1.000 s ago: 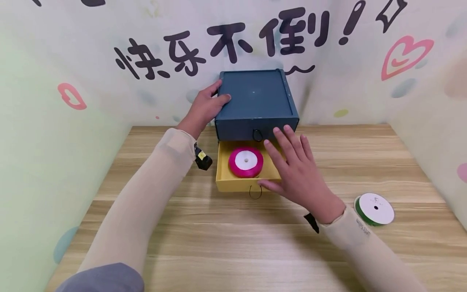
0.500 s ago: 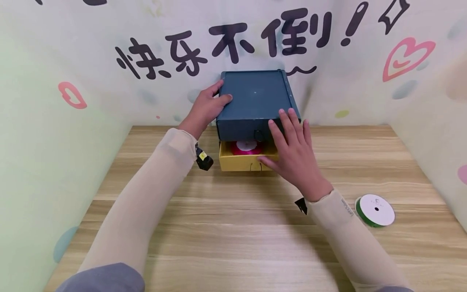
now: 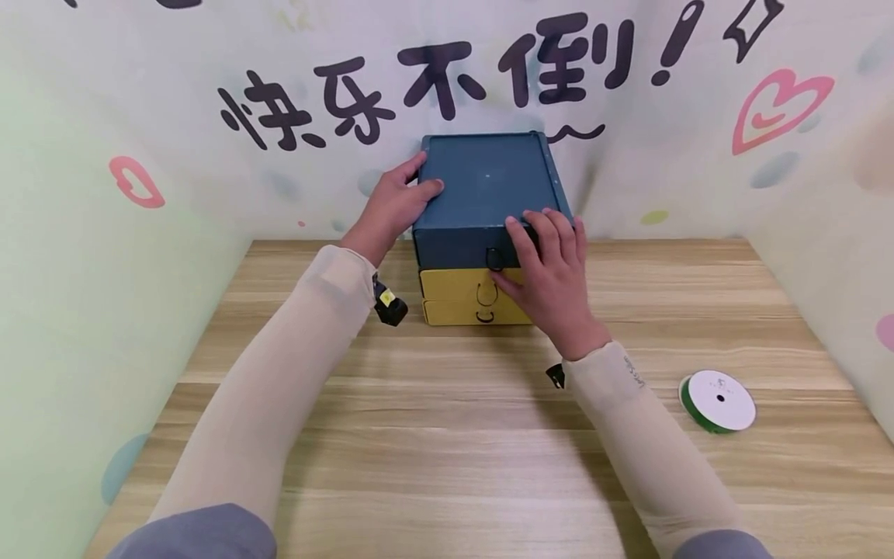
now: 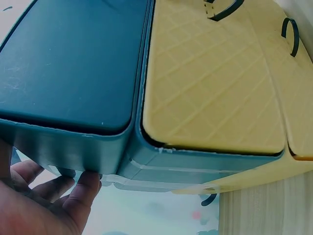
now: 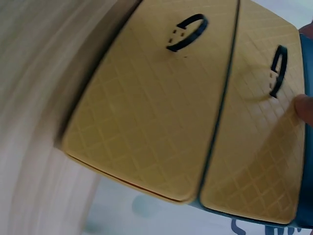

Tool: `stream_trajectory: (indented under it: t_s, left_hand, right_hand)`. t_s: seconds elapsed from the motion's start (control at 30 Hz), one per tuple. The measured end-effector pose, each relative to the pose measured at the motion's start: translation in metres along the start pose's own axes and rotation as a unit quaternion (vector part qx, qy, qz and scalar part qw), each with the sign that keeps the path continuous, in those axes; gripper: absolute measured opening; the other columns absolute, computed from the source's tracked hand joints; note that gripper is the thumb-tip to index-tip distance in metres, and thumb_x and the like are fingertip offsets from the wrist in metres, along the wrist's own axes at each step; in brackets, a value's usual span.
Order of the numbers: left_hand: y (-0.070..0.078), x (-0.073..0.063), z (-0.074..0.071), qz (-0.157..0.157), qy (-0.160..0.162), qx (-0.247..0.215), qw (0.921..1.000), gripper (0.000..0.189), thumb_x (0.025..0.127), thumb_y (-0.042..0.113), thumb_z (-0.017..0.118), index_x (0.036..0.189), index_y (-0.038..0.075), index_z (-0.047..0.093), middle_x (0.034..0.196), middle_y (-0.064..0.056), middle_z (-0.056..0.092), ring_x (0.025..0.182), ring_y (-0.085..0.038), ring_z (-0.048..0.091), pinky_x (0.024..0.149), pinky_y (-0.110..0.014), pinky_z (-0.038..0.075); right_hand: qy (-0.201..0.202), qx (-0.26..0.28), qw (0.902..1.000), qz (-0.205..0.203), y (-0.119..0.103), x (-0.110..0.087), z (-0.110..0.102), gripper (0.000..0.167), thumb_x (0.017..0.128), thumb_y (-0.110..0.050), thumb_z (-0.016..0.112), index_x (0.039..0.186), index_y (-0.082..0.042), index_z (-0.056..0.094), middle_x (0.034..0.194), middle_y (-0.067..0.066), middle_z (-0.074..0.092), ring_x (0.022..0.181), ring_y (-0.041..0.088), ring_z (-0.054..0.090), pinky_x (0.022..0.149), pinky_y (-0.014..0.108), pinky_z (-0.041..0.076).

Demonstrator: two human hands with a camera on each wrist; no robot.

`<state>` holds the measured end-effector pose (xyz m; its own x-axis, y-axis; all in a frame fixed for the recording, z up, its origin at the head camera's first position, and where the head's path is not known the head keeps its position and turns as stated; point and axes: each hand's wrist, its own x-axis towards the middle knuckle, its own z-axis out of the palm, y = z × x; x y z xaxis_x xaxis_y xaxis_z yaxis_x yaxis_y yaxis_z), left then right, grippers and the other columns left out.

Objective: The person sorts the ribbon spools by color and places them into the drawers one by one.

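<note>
Against the back wall stands a small chest of drawers, with a dark blue top section over an upper yellow drawer and a lower yellow drawer. Both yellow fronts sit flush. My left hand holds its left side, thumb on the top; the left wrist view shows the fingers against the blue side wall. My right hand reaches over the blue front edge, its thumb against the upper yellow front beside a black loop handle. The magenta ribbon spool is hidden inside.
A spool of green ribbon with a white face lies on the right of the wooden table. Printed cloth walls rise behind the chest and along both sides.
The upper yellow drawer, with the magenta ribbon spool in it, has slid back into the chest until flush. My right hand moved forward with it. My left hand stayed in place.
</note>
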<state>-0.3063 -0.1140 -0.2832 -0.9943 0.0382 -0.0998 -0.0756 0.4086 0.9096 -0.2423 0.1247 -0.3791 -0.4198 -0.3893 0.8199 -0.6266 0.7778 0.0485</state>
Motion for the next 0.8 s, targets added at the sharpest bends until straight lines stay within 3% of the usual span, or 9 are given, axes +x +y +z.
stream_trajectory:
  t_s: [0.3,0.5,0.8]
  left_hand:
    - [0.001,0.0,-0.001,-0.006,0.0,-0.012,0.9999,0.064,0.1,0.035,0.058,0.157,0.035,0.028,0.162,0.012,0.022,0.147,-0.009,0.021,0.114,-0.029,0.03]
    - [0.0,0.001,0.0,-0.004,0.001,-0.009,0.9999,0.064,0.1,0.035,0.058,0.157,0.035,0.028,0.162,0.012,0.023,0.147,-0.009,0.022,0.114,-0.029,0.029]
    - [0.0,0.0,0.001,-0.006,0.002,-0.013,0.9999,0.064,0.1,0.035,0.058,0.157,0.035,0.028,0.162,0.013,0.023,0.147,-0.009,0.022,0.114,-0.029,0.029]
  right_hand:
    - [0.019,0.0,0.9998,0.004,0.0,0.0,0.007,0.087,0.074,-0.036,0.089,0.143,-0.012,0.041,0.139,0.017,0.043,0.134,0.037,0.034,0.113,0.063,0.02]
    - [0.027,0.009,0.9996,0.009,-0.002,-0.003,0.009,0.083,0.077,-0.032,0.086,0.144,-0.01,0.042,0.144,0.019,0.042,0.14,0.038,0.029,0.114,0.063,0.017]
    - [0.001,0.05,0.9987,0.007,-0.011,-0.018,-0.007,0.08,0.077,-0.02,0.086,0.145,-0.008,0.044,0.158,0.019,0.029,0.147,0.038,0.019,0.116,0.061,0.012]
